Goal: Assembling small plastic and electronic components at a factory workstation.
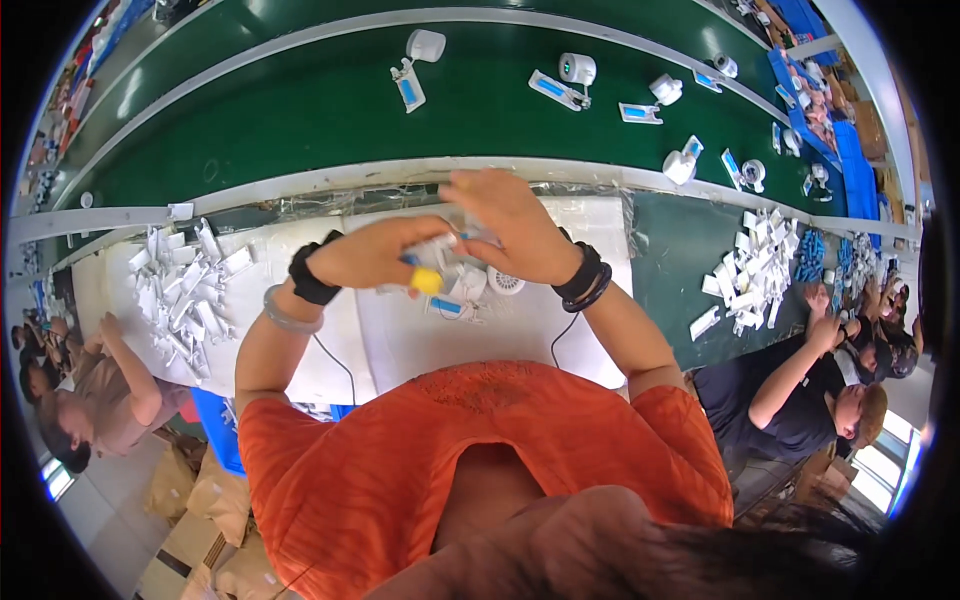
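Note:
My left hand [375,250] and my right hand [522,232] meet over the white work surface. The left fingers are curled round a small white piece with a yellow end [426,280], partly hidden and blurred. My right hand is bent in from the right, its fingers closed near the left fingertips; what it grips is hidden behind the fingers and smeared. Just below the hands lie a round white slotted part [505,281] and a white plastic housing with a blue cylinder [446,306]. Both wrists wear black bands.
Ahead, a green conveyor belt [300,110] carries several white round heads, each joined to a white tray with a blue cylinder. Heaps of white plastic parts lie to the left [190,300] and right [755,270]. Co-workers sit at either side [95,395] [790,390].

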The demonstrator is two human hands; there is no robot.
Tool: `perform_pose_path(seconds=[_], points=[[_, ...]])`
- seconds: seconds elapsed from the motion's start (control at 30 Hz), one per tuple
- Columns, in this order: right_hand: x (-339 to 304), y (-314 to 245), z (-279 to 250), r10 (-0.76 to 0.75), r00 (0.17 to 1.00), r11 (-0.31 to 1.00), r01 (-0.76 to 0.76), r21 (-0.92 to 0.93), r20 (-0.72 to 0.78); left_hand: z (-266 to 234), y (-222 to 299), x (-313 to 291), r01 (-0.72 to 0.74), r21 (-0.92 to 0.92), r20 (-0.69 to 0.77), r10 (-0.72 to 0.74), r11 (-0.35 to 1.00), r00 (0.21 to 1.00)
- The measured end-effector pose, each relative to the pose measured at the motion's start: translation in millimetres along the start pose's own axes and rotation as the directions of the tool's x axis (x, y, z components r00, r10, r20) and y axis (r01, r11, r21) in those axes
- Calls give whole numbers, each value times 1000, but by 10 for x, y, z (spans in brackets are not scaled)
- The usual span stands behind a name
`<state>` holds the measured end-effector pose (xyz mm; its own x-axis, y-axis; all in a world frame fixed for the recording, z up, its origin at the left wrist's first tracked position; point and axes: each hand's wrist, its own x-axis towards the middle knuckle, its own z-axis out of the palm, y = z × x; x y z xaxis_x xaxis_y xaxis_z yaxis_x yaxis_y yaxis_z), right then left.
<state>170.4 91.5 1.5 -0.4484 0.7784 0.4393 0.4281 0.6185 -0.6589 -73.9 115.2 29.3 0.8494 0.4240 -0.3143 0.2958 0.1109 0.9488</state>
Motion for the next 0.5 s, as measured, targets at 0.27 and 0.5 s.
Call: perform_pose_path(seconds=[0.27,0.5], points=[[-677,-208,-389,121,914,904,-263,337,387,413,432,242,226,280,336,-316,933,887],[-1095,-251,-454,291,775,583,-609,538,562,933,203,442,292,760,-362,5,580,932]])
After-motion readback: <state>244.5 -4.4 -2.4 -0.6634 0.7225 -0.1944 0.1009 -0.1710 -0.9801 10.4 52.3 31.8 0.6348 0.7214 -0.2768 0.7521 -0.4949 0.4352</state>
